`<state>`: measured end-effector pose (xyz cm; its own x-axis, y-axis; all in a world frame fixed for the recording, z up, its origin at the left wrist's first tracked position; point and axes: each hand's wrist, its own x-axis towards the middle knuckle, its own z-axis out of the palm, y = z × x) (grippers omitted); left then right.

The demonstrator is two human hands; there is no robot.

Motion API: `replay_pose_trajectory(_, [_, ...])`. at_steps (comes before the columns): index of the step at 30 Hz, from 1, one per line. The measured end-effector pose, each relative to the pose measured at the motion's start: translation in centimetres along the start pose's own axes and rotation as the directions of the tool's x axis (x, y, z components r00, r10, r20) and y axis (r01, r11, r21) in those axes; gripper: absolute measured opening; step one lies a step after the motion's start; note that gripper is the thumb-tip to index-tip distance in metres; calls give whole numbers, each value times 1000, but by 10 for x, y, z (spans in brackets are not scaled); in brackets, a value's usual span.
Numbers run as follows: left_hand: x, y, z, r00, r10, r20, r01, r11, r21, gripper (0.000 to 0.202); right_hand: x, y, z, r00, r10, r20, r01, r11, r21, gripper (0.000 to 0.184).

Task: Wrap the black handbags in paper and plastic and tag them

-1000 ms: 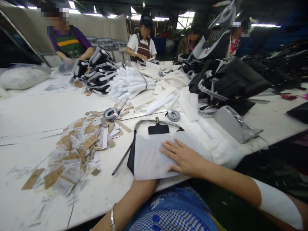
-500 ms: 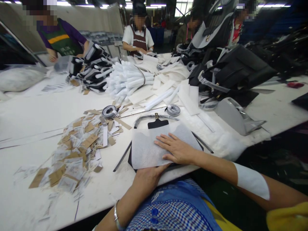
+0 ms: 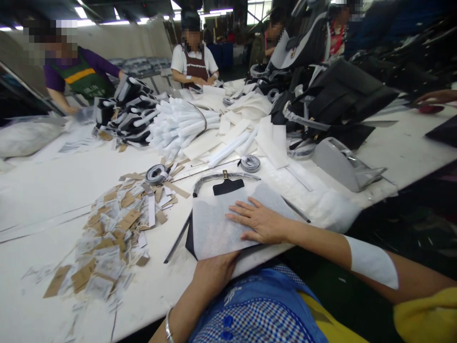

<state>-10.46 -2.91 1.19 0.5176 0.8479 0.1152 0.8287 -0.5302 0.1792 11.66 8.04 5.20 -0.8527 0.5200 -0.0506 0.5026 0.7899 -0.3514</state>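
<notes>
A black handbag (image 3: pixel 190 242) lies on the white table at its front edge, mostly covered by a white sheet of thin padding (image 3: pixel 210 221). My right hand (image 3: pixel 262 223) rests flat on the sheet with its fingers spread. At the near edge of the bag is my left hand (image 3: pixel 217 272); its fingers go in under the sheet and are hidden, so their grip does not show. Beyond the sheet stick out a black flap (image 3: pixel 227 187) with a metal clasp and a curved, plastic-wrapped handle (image 3: pixel 203 182).
To the left lies a heap of brown tags and small clear packets (image 3: pixel 107 238). Coiled straps (image 3: pixel 250 163) and a bundle of white padded rolls (image 3: pixel 182 121) are farther back. Black bags (image 3: pixel 346 95) pile up at the right. Several co-workers stand around the table.
My left hand has slid farther in under the near edge of the sheet, hiding more of its fingers. The right hand stays flat on the sheet. The view has shifted slightly.
</notes>
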Motion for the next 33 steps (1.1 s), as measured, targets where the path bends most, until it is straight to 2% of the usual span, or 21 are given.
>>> replay_pose_trajectory(5, [-1, 7, -7, 996, 14, 87, -22, 996, 88, 54, -1, 3, 1, 1000, -17, -19, 17, 1000, 9, 68])
replay_pose_trajectory(8, [-10, 16, -27, 995, 30, 95, -39, 994, 100, 60, 0, 5, 3, 998, -50, -43, 50, 999, 10, 67])
replay_pose_trajectory(11, [-12, 27, -66, 994, 105, 14, -104, 992, -65, 35, 0, 6, 5, 995, -72, -64, 73, 997, 12, 66])
replay_pose_trajectory(13, [-1, 30, -89, 998, 34, -45, -45, 965, -258, 23, 1, 7, 7, 994, -78, -71, 79, 997, 13, 66])
replay_pose_trajectory(15, [19, 26, -97, 991, -5, -132, -40, 941, -335, 22, 1, 7, 9, 994, -80, -81, 81, 997, 16, 65])
replay_pose_trajectory(17, [42, 15, -86, 990, 6, -142, -60, 923, -379, 29, 1, 9, 12, 992, -77, -101, 81, 996, 28, 64])
replay_pose_trajectory(19, [59, -1, -62, 990, 31, -134, -84, 909, -408, 42, 0, 11, 15, 988, -78, -132, 85, 995, 51, 65])
replay_pose_trajectory(21, [64, -14, -38, 991, 4, -136, -61, 906, -419, 55, -2, 14, 17, 979, -87, -186, 106, 990, 95, 68])
replay_pose_trajectory(23, [61, -22, -21, 989, -34, -142, -32, 900, -434, 63, -6, 18, 18, 953, -82, -293, 137, 975, 176, 65])
replay_pose_trajectory(26, [52, -23, -13, 987, -75, -145, -1, 886, -463, 65, -12, 21, 17, 891, -23, -453, 169, 944, 285, 39])
replay_pose_trajectory(28, [49, -20, -13, 986, -92, -140, 14, 878, -479, 63, -14, 21, 15, 877, -20, -481, 174, 945, 277, 26])
replay_pose_trajectory(33, [52, -20, -13, 985, -113, -129, 34, 865, -500, 61, -13, 18, 14, 877, -128, -464, 220, 964, 150, 25])
